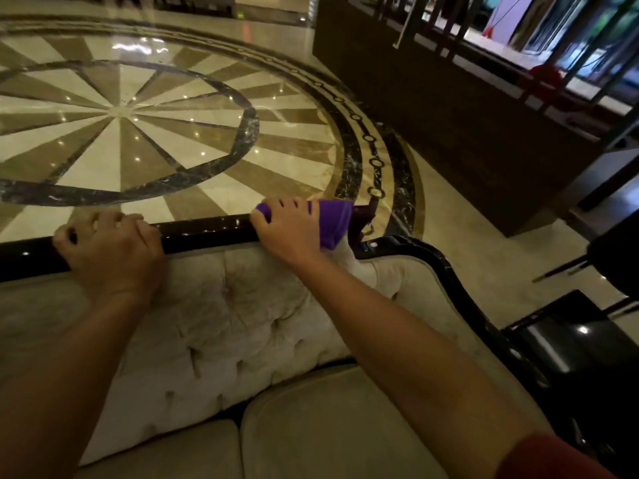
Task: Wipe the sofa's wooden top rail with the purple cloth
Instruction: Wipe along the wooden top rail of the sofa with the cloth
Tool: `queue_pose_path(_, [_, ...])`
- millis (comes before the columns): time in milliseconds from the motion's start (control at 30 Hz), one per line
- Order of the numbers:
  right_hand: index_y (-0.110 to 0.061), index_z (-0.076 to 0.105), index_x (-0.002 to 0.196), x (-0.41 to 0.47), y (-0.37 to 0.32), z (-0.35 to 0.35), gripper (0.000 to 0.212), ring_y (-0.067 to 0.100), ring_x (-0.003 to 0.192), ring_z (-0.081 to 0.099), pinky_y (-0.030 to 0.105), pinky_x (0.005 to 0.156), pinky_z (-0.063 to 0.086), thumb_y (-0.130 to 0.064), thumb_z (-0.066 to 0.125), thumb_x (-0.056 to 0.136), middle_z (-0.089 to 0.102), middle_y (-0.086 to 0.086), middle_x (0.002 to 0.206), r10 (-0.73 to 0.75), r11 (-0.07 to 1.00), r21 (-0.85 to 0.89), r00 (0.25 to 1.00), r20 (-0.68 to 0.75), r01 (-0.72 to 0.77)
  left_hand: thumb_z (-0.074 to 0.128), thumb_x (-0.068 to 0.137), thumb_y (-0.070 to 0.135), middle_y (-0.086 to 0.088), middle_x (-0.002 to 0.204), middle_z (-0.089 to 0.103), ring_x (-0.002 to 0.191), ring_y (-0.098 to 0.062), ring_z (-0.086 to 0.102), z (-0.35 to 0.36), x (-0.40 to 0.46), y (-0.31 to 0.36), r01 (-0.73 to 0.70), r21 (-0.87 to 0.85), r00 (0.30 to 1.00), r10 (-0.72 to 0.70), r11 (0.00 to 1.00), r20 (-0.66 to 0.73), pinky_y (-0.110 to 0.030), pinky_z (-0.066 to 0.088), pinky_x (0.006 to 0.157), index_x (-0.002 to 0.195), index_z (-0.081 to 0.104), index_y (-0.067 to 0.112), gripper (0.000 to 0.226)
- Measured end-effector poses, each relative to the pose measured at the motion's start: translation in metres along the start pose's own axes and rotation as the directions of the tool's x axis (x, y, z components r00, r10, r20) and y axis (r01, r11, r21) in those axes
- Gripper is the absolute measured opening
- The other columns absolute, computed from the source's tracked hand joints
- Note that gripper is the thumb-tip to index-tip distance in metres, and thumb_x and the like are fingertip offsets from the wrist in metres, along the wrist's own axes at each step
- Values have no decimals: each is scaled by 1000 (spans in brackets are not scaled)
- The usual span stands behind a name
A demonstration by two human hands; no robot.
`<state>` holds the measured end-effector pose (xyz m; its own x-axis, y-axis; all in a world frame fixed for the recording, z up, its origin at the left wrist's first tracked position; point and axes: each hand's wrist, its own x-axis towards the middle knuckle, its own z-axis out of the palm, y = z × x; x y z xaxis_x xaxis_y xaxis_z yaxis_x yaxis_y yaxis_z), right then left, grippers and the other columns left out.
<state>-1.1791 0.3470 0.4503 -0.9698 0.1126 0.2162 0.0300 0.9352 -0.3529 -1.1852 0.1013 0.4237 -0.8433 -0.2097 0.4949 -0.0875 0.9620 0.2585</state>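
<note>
The sofa's glossy dark wooden top rail [207,231] runs across the middle of the view above a tufted cream backrest [242,312]. My right hand [288,228] presses the purple cloth [333,221] onto the rail near its right end, fingers wrapped over the top. My left hand [110,247] grips the bare rail further left, fingers curled over its far side. The cloth hangs down over the rail's front, partly hidden under my fingers.
Behind the sofa lies a polished marble floor [138,126] with a round starburst inlay. A dark wooden partition [449,126] stands at the back right. The sofa's curved dark armrest [449,281] drops away to the right, beside a glossy black side table [581,344]. Cream seat cushions [328,426] lie below.
</note>
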Motion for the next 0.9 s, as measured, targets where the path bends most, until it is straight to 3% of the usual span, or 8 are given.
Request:
queue_pose_path(200, [-25, 65, 135, 3, -4, 9, 49, 32, 132, 52, 57, 122, 20, -54, 41, 104, 66, 6, 137, -81, 997, 5, 996, -23, 81, 28, 106, 34, -28, 126, 58, 127, -46, 43, -16, -6, 20, 12, 81, 997, -18, 997, 70, -72, 23, 113, 108, 64, -1, 50])
queue_pose_path(367, [-28, 56, 147, 14, 45, -10, 53, 26, 132, 56, 47, 115, 31, -56, 41, 105, 65, 1, 143, -329, 943, 75, 941, 80, 323, 47, 101, 47, -19, 160, 36, 153, -37, 24, 13, -60, 121, -298, -7, 930, 292, 955, 223, -60, 3, 125, 153, 38, 10, 65])
queue_pose_path(533, [-23, 62, 140, 23, 179, -41, 43, 26, 126, 57, 47, 109, 39, -46, 46, 107, 67, 4, 137, -221, 969, 110, 975, -3, 220, 37, 99, 62, -19, 150, 41, 146, -39, 30, 33, -65, 134, -252, 49, 963, 246, 967, 108, -57, 6, 125, 147, 40, 10, 71])
queue_pose_path(667, [-18, 69, 124, 36, 195, -31, 34, 30, 112, 57, 44, 94, 44, -38, 49, 106, 69, 8, 118, -127, 940, 318, 992, -17, 126, 30, 98, 72, -21, 144, 49, 143, -40, 35, 28, -60, 161, -58, 76, 990, 47, 995, 130, -58, 6, 125, 138, 50, 8, 78])
queue_pose_path(733, [-19, 68, 126, 38, 197, -26, 31, 27, 111, 57, 40, 90, 43, -36, 49, 107, 68, 6, 119, -162, 909, 390, 987, 4, 148, 23, 99, 71, -22, 142, 55, 141, -39, 40, 22, -57, 188, -67, 91, 976, 46, 994, 214, -60, 13, 123, 138, 55, 10, 80])
queue_pose_path(800, [-20, 67, 121, 47, 210, -26, 30, 23, 106, 57, 36, 86, 41, -38, 47, 107, 68, 2, 114, -89, 825, 564, 992, 92, 22, 14, 100, 72, -14, 134, 64, 132, -33, 51, 26, -50, 240, -184, 8, 925, 170, 983, 341, -58, 22, 119, 134, 62, 19, 79])
queue_pose_path(833, [-22, 68, 113, 51, 215, -29, 31, 22, 103, 58, 35, 86, 41, -42, 45, 106, 67, 0, 108, 18, 713, 690, 986, 166, -129, 9, 99, 74, -9, 123, 69, 122, -29, 58, 31, -47, 270, -196, -68, 897, 207, 978, 390, -56, 25, 116, 125, 67, 24, 80])
queue_pose_path(900, [-26, 68, 102, 53, 222, -33, 40, 25, 105, 62, 38, 86, 45, -55, 41, 103, 69, 1, 106, 225, 382, 795, 882, 415, -472, -1, 95, 76, -1, 95, 68, 96, -24, 60, 38, -37, 316, -60, -157, 893, 123, 986, 432, -53, 32, 107, 105, 71, 28, 86])
